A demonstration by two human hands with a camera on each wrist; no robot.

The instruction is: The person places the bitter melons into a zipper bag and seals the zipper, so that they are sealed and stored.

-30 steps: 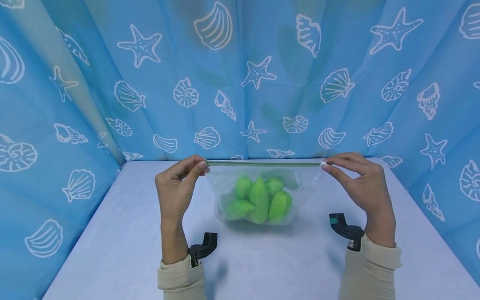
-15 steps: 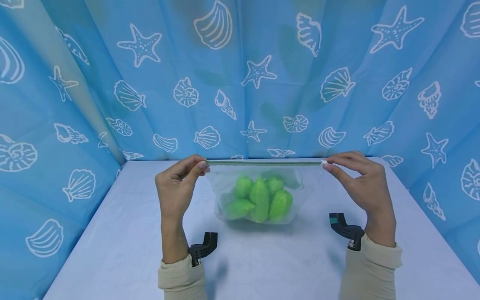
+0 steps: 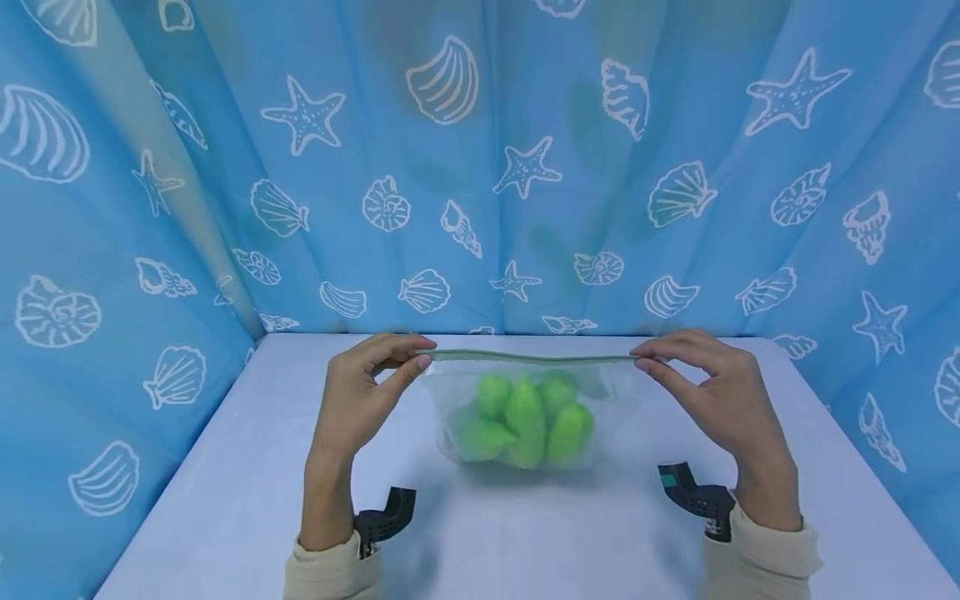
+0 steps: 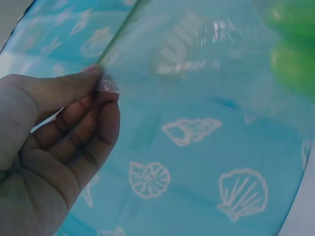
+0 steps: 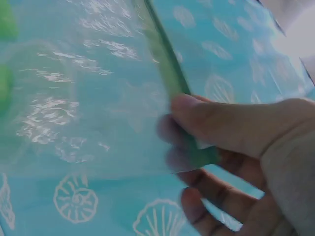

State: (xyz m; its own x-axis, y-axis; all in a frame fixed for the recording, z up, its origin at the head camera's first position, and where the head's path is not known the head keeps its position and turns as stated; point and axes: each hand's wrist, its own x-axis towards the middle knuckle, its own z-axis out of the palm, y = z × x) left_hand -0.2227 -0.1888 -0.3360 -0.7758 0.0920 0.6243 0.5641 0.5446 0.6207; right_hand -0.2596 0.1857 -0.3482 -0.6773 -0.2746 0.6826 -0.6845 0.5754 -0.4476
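Observation:
A clear zip-top bag [image 3: 517, 417] with a green strip [image 3: 525, 359] along its top edge stretches between both hands. Inside it lie several green, plump, pointed fruit-like pieces [image 3: 526, 423], blurred by the plastic. My left hand [image 3: 363, 383] pinches the top left corner between thumb and fingertips; the left wrist view shows that clear corner [image 4: 109, 84] at the fingertips. At the other end, my right hand [image 3: 708, 383] pinches the strip. In the right wrist view the thumb lies over the green strip [image 5: 170, 64], with fingers behind the plastic. The strip dips slightly in the middle.
A white-covered table [image 3: 517, 542] lies beneath the bag. Blue curtains [image 3: 330, 208] with white shell and starfish prints stand behind and at both sides. Black wrist-worn devices [image 3: 386, 517] sit at the cuffs of beige sleeves [image 3: 330, 571].
The hands have come a little closer together, and the strip has gone from straight to slightly slack. A white piece at the right fingertips is no longer visible there. The head view has shifted upward.

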